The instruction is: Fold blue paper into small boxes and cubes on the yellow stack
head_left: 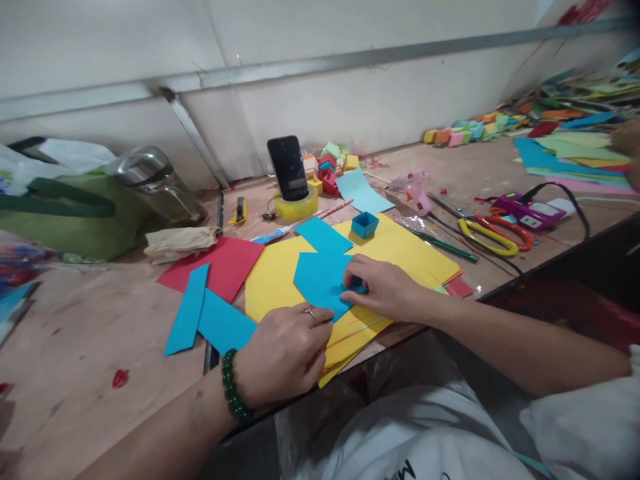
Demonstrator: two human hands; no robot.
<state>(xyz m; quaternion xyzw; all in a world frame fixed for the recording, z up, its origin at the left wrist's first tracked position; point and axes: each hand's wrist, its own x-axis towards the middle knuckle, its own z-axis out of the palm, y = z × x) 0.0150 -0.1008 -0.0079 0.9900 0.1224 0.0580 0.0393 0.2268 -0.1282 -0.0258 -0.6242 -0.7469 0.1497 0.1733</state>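
Note:
A sheet of blue paper (pixel 315 277) lies over a stack of yellow paper (pixel 273 273). My left hand (pixel 283 353) is closed, its bent fingertips holding the near edge of the blue sheet; its thumb is partly hidden. My right hand (pixel 383 287) pinches a small blue paper box (pixel 357 287) against the same sheet, and the fingers cover much of it. Behind that hand, an open-topped blue paper box (pixel 365 225) stands on the yellow stack. Another blue piece (pixel 324 235) touches the sheet's far edge.
Red paper (pixel 225 263) and blue strips (pixel 187 310) lie left. A phone (pixel 289 167) leans at a tape roll (pixel 296 203). Right are a pink glue gun (pixel 413 190), scissors (pixel 487 233), a green pencil (pixel 445 245) and a purple power socket (pixel 530 210) with cables.

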